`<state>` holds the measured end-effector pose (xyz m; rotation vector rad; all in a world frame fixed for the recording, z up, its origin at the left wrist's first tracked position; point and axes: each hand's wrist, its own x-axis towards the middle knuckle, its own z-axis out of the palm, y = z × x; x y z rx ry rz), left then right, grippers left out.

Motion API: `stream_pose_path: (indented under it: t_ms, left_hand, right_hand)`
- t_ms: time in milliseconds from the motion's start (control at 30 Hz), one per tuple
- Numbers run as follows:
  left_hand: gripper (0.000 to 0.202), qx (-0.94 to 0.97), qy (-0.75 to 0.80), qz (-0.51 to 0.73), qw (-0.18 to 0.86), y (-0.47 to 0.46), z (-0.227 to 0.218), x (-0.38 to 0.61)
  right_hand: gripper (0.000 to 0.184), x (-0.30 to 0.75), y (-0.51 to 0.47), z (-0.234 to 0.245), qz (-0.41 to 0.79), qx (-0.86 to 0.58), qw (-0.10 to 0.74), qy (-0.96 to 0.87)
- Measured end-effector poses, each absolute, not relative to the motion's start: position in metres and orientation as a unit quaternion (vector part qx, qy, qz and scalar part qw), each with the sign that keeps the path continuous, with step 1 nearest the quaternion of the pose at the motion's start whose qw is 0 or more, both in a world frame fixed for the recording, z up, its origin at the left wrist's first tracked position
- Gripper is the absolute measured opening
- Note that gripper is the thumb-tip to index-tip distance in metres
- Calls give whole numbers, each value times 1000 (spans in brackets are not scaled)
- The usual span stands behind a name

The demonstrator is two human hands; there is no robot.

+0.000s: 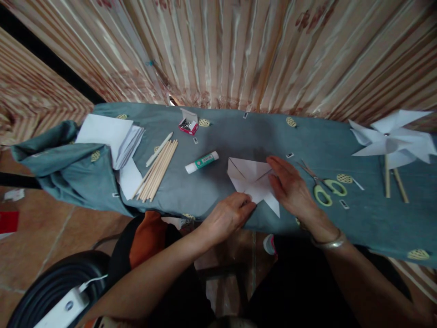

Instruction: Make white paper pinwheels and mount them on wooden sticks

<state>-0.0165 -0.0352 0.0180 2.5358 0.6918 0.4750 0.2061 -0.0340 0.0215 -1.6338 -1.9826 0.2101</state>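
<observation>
Grey-green cloth (327, 141) with yellow motifs covers the surface, before pleated, striped curtains (221, 54), above tiled floor (51, 228). Near its front edge, midway along, the left hand (230, 214) pinches creased, angular white paper (251, 171); the right hand (290, 187) touches the paper's right side, its grip unclear. Slim wooden sticks (159, 171) lie toward the left end.

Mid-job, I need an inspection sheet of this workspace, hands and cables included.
Surface: grey-green patterned cloth, rumpled at left.
Job's things: white paper sheet, creased and partly folded.
Clutter: white-and-green glue stick; green-handled metal scissors; bundled pale wooden sticks; stacked white paper; small red open box; white paper pinwheels.
Hands: left hand at the sheet's near edge; right hand touching its right side.
Cables: white cable plugged into white device, lower left.
Surroundings: striped fabric curtain behind; brown tiled floor.
</observation>
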Motion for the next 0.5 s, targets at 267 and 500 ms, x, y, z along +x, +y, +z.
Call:
stream_pose_path:
  t_ms: [267, 500]
  left_hand:
    - [24, 929, 257, 202, 174, -18, 25, -34]
    - [25, 921, 301, 218, 122, 8, 24, -42]
  right_hand:
    - [37, 227, -22, 24, 107, -655, 250, -705]
    - [38, 234, -56, 30, 250, -726, 246, -592]
